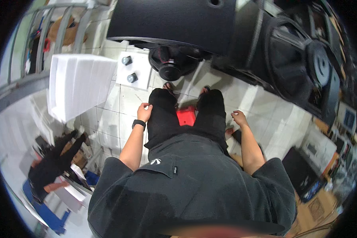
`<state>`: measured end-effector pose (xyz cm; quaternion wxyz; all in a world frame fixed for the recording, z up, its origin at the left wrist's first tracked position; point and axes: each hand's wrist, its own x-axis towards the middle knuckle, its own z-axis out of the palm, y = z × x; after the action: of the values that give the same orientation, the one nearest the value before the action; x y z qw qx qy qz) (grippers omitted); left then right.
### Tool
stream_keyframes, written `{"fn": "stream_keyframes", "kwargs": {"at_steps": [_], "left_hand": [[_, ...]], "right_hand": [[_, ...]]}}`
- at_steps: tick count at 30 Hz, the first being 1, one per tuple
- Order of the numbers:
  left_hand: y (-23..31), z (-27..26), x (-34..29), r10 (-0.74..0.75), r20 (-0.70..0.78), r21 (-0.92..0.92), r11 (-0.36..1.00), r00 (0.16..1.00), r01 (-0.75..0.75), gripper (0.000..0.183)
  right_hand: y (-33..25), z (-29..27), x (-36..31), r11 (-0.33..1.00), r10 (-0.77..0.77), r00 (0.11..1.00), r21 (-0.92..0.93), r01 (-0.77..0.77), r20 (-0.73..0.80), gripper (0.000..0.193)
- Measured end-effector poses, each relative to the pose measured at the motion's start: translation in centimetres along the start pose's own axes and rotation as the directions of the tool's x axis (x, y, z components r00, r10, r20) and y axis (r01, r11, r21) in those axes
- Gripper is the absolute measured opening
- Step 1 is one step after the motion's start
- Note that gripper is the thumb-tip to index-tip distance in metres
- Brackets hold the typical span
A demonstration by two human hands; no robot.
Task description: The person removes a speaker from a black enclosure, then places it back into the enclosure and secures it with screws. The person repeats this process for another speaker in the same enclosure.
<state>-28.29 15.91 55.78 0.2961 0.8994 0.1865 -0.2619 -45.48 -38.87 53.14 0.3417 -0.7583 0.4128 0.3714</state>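
Note:
I sit on a red plastic stool (186,116) with my knees apart. My left hand (144,112), with a black watch (139,123) on its wrist, is beside my left thigh. Its fingers are curled in, and nothing shows in them. Out past my right thigh, my right hand (238,118) hangs above the tiled floor, fingertips drawn together with no object visible. Beyond my feet stands a big black speaker cabinet (170,22), with a round speaker driver (171,67) below its near edge. A white board (141,73) on the floor carries two small round silvery parts (131,77).
A stack of white foam sheets (81,83) stands at the left, near a metal railing (20,89). To the right is a large black cabinet with an exposed speaker cone (293,59). Boxes (319,208) lie at the lower right. Another person (47,174) is at the lower left.

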Motion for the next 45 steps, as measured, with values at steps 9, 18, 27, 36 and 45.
{"fn": "stream_keyframes", "kwargs": {"at_steps": [9,18,27,36,45], "left_hand": [[9.5,-3.0,-6.3,0.221,0.463,0.028,0.964,0.858,-0.263,0.042],[14.3,-2.7,-3.6,0.188,0.752,0.279,0.778,0.632,-0.563,0.065],[24.0,12.5,-7.7,-0.043,0.846,0.484,0.479,0.531,-0.732,0.088],[37.4,32.7,-31.4,0.194,0.93,0.279,0.18,0.312,-0.943,0.084],[49.7,50.5,-48.2,0.118,0.984,0.128,0.021,0.13,-0.992,0.075]], "right_hand": [[0.0,-1.3,-15.2,0.895,-0.036,0.999,0.446,0.026,0.013,0.043],[4.2,8.9,-26.6,0.519,0.114,0.993,0.854,-0.023,-0.042,0.038],[20.8,14.8,-31.6,0.129,0.457,0.884,0.975,-0.18,0.102,0.036],[41.4,5.2,-34.5,0.01,0.593,0.793,0.987,0.163,-0.138,0.039],[57.9,-9.5,-33.3,-0.184,0.504,0.861,0.967,0.174,-0.059,0.053]]}}
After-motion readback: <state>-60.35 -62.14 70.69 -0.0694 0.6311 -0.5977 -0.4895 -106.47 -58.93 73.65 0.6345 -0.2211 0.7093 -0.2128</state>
